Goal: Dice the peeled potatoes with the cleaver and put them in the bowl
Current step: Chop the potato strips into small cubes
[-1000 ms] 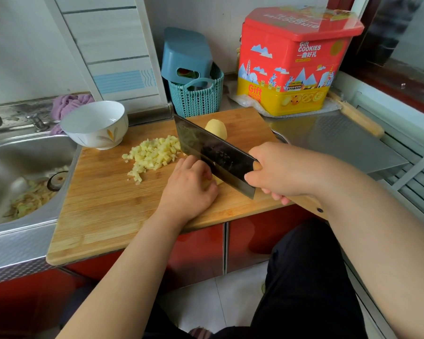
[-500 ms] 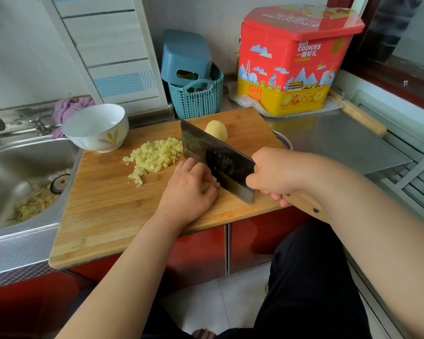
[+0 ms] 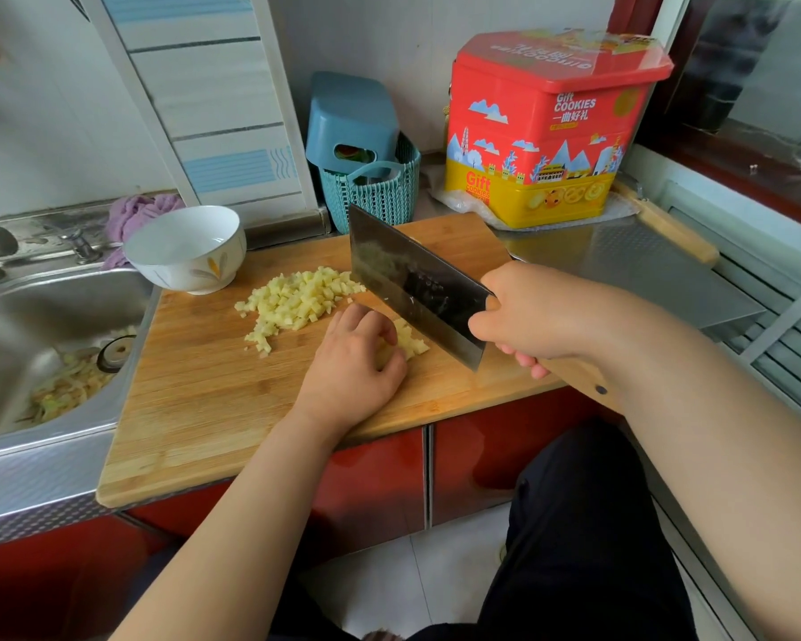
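Mid-dice here: a heap of small pale yellow potato cubes (image 3: 299, 300) sits on the bamboo cutting board (image 3: 213, 390), and the white ceramic bowl with a leaf motif (image 3: 187, 248) at the board's far left corner looks empty, so nothing has gone in yet. The left hand (image 3: 353, 365) is curled down over the remaining pale potato piece (image 3: 408, 343), pinning it to the board. The right hand (image 3: 526, 319) is wrapped tight round the handle of the broad steel cleaver (image 3: 415, 284), blade tilted up above the board just beside the left knuckles. Whether another whole potato waits behind the blade, I can't tell; the cleaver hides that spot. Left to do, by my reading: finish this piece, then scoop it all into the bowl.

Room to move: the near left of the board is bare wood, good sweeping space. The steel sink (image 3: 29, 344) drops away right off the board's left edge, so a careless push could lose cubes there. The red and yellow cookie tin (image 3: 542, 131) and teal woven basket (image 3: 380, 196) stand behind the board's far edge.
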A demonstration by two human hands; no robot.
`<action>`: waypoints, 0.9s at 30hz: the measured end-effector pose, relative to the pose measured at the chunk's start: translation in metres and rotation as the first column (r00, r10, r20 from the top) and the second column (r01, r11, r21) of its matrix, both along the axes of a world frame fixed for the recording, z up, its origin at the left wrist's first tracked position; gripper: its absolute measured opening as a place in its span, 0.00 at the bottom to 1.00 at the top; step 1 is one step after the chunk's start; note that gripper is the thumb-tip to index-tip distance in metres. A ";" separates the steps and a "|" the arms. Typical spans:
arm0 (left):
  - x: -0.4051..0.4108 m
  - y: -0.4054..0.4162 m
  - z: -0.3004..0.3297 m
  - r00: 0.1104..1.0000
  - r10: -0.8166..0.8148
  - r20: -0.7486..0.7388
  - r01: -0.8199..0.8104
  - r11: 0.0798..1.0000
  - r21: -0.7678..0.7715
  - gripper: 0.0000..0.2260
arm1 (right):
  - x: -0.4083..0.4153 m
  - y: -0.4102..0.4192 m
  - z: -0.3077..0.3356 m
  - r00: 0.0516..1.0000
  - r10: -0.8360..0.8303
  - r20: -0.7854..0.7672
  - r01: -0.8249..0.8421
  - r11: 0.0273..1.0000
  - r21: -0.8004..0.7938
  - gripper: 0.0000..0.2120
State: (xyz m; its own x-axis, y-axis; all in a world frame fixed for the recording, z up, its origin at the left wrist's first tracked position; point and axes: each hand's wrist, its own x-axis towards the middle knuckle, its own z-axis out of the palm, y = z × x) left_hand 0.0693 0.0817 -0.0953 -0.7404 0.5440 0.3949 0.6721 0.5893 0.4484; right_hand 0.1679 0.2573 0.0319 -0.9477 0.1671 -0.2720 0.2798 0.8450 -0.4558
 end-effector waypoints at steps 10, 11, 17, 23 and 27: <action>0.003 -0.001 0.004 1.000 0.009 0.007 -0.010 0.999 0.044 0.03 | 0.004 -0.008 0.002 0.999 0.049 -0.007 -0.049 0.999 0.024 0.10; 0.003 -0.001 0.004 1.000 0.008 0.000 -0.008 0.999 0.049 0.03 | 0.004 -0.009 0.002 0.998 0.055 -0.001 -0.055 0.998 0.031 0.10; 0.003 0.000 0.002 0.997 0.006 -0.080 -0.003 0.999 0.032 0.03 | -0.001 -0.015 -0.005 0.995 0.066 0.074 -0.071 0.995 0.071 0.09; 0.002 0.000 0.001 0.997 0.002 -0.079 -0.001 1.000 0.006 0.04 | -0.009 -0.020 -0.012 0.989 0.031 0.142 -0.045 0.995 0.090 0.11; 0.002 -0.001 0.002 0.997 -0.014 -0.077 0.014 1.000 0.004 0.04 | -0.013 -0.016 -0.016 0.987 0.014 0.159 -0.021 0.999 0.043 0.08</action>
